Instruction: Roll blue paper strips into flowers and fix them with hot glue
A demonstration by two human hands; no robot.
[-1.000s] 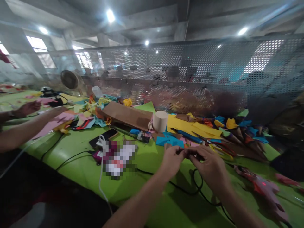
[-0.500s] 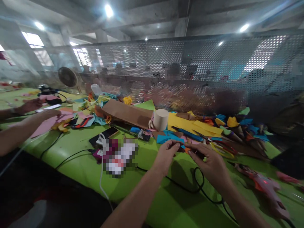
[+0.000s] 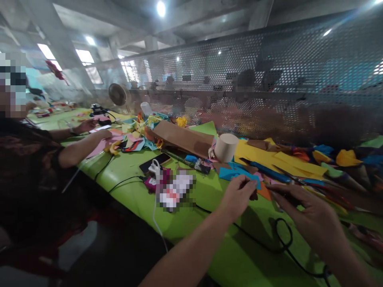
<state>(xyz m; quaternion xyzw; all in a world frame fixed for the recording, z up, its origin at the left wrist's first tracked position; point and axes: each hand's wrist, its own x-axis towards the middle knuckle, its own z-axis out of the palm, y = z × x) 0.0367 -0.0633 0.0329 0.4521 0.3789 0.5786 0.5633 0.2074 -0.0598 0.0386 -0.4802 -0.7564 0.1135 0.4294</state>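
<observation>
My left hand (image 3: 239,197) is closed in a pinch above the green tabletop. A small dark bit shows below its fingertips, too unclear to name. To its right, my right hand (image 3: 311,211) has thumb and fingers drawn together, pointing left. Whatever lies between them is too small to make out. A gap separates the two hands. Blue paper (image 3: 231,173) lies just behind my left fingers, and an orange paper piece (image 3: 264,192) shows between the hands.
A cream cylinder (image 3: 226,147) stands behind brown, yellow and other coloured papers. A black cable (image 3: 257,245) loops below my hands. Left are a phone (image 3: 176,191), a purple plug adapter (image 3: 154,183) and a co-worker's arm (image 3: 86,147). A perforated screen (image 3: 209,75) borders the table.
The view has swung left, bringing the co-worker's body into sight. My right hand has moved away from my left, widening the gap between them.
</observation>
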